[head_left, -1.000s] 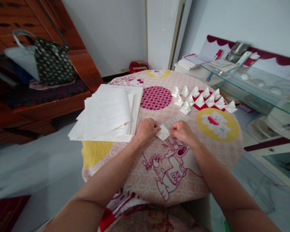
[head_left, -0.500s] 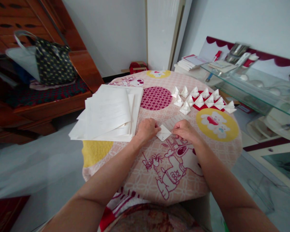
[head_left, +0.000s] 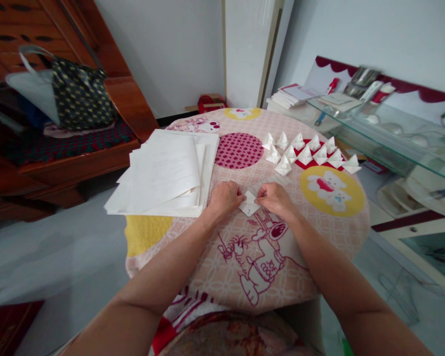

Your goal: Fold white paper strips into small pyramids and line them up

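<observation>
A small white folded paper [head_left: 249, 205], diamond-shaped from above, lies on the patterned tablecloth [head_left: 193, 257] between my hands. My left hand [head_left: 225, 197] pinches its left corner with thumb and finger. From the other side my right hand [head_left: 275, 199] is closed on its right part, the fingertips over the paper. Beyond my right hand stand several folded white paper boats [head_left: 306, 155], grouped in rough rows. Left of my left hand lies a stack of white paper sheets [head_left: 163, 173], with faint print on the upper ones.
A glass shelf [head_left: 393, 133] on the right holds metal containers [head_left: 367, 75] and other small items. Booklets [head_left: 291, 95] are piled behind the table. On the left, a dark patterned bag [head_left: 81, 94] sits on a wooden bench [head_left: 70, 165].
My right hand has moved left, its fingertips now over the folded paper rather than at its right corner. The left hand stays at the left corner.
</observation>
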Available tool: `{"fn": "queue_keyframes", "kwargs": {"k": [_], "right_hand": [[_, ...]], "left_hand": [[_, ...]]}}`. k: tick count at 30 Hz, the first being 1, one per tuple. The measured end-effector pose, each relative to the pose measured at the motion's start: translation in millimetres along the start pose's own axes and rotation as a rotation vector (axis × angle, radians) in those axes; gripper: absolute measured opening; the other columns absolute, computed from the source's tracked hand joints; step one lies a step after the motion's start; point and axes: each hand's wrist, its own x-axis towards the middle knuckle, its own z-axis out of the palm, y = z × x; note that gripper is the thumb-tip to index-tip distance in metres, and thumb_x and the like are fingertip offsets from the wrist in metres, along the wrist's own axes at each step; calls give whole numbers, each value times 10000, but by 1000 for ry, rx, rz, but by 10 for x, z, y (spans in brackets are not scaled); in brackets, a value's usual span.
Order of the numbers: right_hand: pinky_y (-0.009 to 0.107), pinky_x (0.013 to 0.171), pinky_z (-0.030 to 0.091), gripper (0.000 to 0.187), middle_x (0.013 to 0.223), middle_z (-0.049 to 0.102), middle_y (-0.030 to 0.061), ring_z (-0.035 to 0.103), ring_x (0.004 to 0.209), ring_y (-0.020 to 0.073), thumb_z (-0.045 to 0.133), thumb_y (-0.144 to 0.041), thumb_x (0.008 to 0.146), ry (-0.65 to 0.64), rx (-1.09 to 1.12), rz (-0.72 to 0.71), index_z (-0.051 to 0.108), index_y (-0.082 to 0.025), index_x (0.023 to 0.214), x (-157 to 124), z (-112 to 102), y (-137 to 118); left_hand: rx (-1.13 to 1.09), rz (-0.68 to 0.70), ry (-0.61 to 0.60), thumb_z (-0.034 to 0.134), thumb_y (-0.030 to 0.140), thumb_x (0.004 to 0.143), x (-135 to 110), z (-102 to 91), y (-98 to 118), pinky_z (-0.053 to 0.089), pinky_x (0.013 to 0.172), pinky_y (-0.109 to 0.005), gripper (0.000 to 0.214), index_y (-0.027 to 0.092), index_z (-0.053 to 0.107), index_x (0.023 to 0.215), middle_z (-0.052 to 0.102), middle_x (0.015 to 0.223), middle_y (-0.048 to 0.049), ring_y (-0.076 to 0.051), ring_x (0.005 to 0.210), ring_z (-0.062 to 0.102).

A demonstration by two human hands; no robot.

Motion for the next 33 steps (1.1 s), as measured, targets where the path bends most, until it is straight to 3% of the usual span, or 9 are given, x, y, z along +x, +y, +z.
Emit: {"fn": "queue_keyframes", "kwargs": {"k": [6, 9, 14, 21, 26, 30, 33], "right_hand": [[248, 580, 381, 106, 634, 665, 0, 581, 607, 135, 672, -77, 718, -53, 65, -5, 717, -172, 732, -33, -73, 100], [253, 582, 385, 25, 652, 676, 8, 593, 619, 142, 708, -156, 752, -59, 97, 18, 723, -176, 749, -46, -83, 49], [269, 612, 383, 138, 744, 721, 40, 620, 697, 167, 814, -298, 743, 13, -28, 32, 715, -200, 746, -44, -7, -89], [266, 608, 390, 52, 725, 711, 37, 620, 682, 164, 753, -156, 719, -27, -18, 18, 719, -185, 747, -18, -26, -47], [243, 546, 390, 133, 577, 644, 4, 580, 545, 136, 645, -57, 722, -99, 131, 49, 737, -148, 750, -37, -112, 70], [233, 581, 411, 162, 693, 731, 26, 617, 613, 137, 642, -110, 809, -20, 242, -135, 796, -141, 845, -42, -75, 27], [245, 656, 431, 240, 806, 787, 47, 660, 714, 155, 632, -95, 837, -45, 155, -289, 838, -174, 932, -32, -5, -63]], "left_hand": [[10, 3, -6, 674, 331, 878, -7, -20, 7, 524, 829, -323, 214, 174, 801, 948, 774, 940, -106, -236, 918, 704], [5, 2, -9, 671, 333, 875, -6, -21, 4, 524, 823, -323, 213, 175, 800, 940, 772, 928, -104, -234, 907, 703], [5, 5, -9, 660, 341, 882, -4, -14, 3, 525, 835, -327, 223, 174, 796, 941, 771, 931, -106, -236, 917, 698], [2, 15, -4, 653, 327, 885, -6, -8, -1, 523, 852, -332, 214, 176, 796, 934, 770, 943, -106, -234, 926, 695], [-3, 20, -11, 662, 308, 885, -18, -31, 2, 524, 849, -333, 202, 170, 798, 942, 766, 939, -112, -238, 927, 695], [-1, 9, -7, 676, 324, 880, -22, -25, 6, 520, 838, -326, 197, 179, 798, 936, 769, 931, -104, -237, 922, 696], [-21, 9, -1, 676, 364, 890, -11, -3, 0, 508, 811, -325, 221, 178, 794, 910, 764, 899, -112, -238, 896, 691]]}}
